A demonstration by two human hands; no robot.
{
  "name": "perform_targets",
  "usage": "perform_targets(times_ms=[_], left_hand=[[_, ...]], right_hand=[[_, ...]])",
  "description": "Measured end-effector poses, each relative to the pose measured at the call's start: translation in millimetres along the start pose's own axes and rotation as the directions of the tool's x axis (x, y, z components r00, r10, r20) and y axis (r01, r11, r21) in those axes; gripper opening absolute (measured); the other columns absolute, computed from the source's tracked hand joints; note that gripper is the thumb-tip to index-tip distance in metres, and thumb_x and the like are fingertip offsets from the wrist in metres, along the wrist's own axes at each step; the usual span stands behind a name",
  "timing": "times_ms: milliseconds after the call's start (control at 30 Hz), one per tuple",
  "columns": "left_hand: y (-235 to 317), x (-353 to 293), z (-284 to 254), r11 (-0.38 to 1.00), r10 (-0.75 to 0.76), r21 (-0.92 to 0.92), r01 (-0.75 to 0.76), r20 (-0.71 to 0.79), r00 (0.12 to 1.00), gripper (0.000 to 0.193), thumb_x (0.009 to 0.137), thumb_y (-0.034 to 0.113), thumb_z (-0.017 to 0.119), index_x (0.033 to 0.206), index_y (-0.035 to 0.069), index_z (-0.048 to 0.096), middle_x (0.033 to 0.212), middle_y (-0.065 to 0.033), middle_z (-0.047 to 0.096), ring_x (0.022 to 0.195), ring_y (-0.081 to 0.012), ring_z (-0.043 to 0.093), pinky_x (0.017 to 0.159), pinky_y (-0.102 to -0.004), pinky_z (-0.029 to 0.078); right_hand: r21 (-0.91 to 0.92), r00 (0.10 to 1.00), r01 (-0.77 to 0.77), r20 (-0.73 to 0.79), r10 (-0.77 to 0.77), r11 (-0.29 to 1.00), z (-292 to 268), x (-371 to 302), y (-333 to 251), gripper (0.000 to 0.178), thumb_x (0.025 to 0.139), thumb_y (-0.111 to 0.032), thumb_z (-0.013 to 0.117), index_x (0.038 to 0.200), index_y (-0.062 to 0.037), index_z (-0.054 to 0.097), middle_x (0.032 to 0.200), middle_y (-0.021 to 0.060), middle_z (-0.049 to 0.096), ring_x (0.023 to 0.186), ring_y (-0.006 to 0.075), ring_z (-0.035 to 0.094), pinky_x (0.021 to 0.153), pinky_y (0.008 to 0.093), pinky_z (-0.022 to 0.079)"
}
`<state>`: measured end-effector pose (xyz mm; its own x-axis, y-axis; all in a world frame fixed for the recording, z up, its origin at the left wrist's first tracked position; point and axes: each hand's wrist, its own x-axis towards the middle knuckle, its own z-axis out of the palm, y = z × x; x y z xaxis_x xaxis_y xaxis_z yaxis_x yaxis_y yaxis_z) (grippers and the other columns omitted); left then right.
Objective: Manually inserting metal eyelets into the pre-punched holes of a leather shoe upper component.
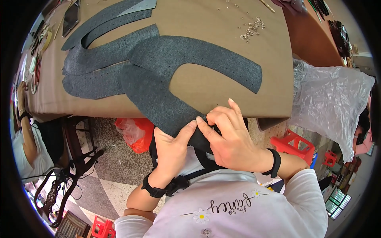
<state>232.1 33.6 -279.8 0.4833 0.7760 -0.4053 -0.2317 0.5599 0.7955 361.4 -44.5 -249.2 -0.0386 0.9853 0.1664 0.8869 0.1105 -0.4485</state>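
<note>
Presently, one grey felt piece (158,105) in work: near end overhanging the front edge of the brown-covered table (206,20), the rest lying back over the table's middle

Left hand (172,148): just off the table's front edge; thumb pressed on the felt's upper face, other fingers mostly hidden beneath, pinching the near end

Right hand (234,142): just off the same table edge; thumb and forefinger pinching the felt's border close to the left thumb, remaining fingers bent and lifted

Done, by judgement: cutting to shape, as the curved outlines look clean; small dark dots along the felt, probably holes, suggest punching is done too

Left, by judgement: the other felt pieces (99,85), overlapping and unheld on the table's left half; the small metal bits (252,29), loose at the table's far right, presumably unused

Undetermined: whether pale round spots beside the right thumb, by the table's front edge, are fittings already set; exact number of felt pieces, owing to overlap
</note>
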Motion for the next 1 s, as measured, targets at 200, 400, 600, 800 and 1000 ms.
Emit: perform_targets(times_ms=[200,400,600,800,1000], left_hand=[[1,1,-3,0.999,0.003,0.036,-0.004,0.025,1.0,0.011,0.084,-0.002,0.061,0.094,-0.003,0.064,0.091,-0.0058,0.066,0.08,-0.0092,0.061,0.071,-0.0232,0.049],[3,1,-3,1.0,-0.017,0.013,0.017,0.028,0.999,0.011,0.083,-0.002,0.06,0.093,-0.003,0.064,0.09,-0.0052,0.066,0.079,-0.0092,0.061,0.071,-0.0231,0.049],[5,-2,-3,0.986,0.034,0.163,-0.042,0.047,0.998,0.01,0.084,-0.002,0.06,0.093,-0.001,0.065,0.088,-0.0041,0.066,0.077,-0.0087,0.06,0.07,-0.023,0.048],[5,-6,-3,0.982,0.027,0.185,-0.046,0.102,0.994,0.011,0.084,-0.002,0.058,0.093,-0.001,0.065,0.087,-0.0033,0.065,0.078,-0.008,0.059,0.07,-0.0226,0.047],[5,-6,-3,0.983,-0.012,0.185,-0.013,0.134,0.991,0.017,0.085,-0.005,0.055,0.1,-0.002,0.063,0.094,-0.0047,0.065,0.084,-0.0089,0.059,0.075,-0.0234,0.046]], right_hand=[[0.113,0.999,-0.032,-0.003,0.032,0.993,0,0,1,0.049,0.059,0.008,0.056,0.108,0.004,0.061,0.096,0.0128,0.045,0.097,0.0306,0.049,0.097,0.0593,0.032],[0.27,1.0,-0.01,-0.021,0.017,0.963,-4,1,7,0.042,0.063,0.008,0.059,0.105,0.0066,0.058,0.097,0.0145,0.046,0.098,0.0315,0.047,0.088,0.0533,0.039],[0.471,0.968,-0.158,-0.101,0.231,0.868,-8,12,12,0.024,0.072,0.004,0.061,0.096,0.0035,0.058,0.094,0.0142,0.05,0.087,0.0293,0.05,0.072,0.0362,0.044],[0.605,0.913,-0.407,0.268,0.306,0.685,-18,29,26,0.019,0.077,-0.004,0.065,0.093,0.0041,0.058,0.077,0.0129,0.057,0.063,0.0263,0.055,0.058,0.0341,0.044],[0.502,0.823,-0.56,0.425,0.377,0.659,-23,30,20,0.016,0.076,-0.003,0.065,0.088,0.002,0.056,0.079,0.0139,0.057,0.067,0.0283,0.055,0.061,0.0375,0.042]])
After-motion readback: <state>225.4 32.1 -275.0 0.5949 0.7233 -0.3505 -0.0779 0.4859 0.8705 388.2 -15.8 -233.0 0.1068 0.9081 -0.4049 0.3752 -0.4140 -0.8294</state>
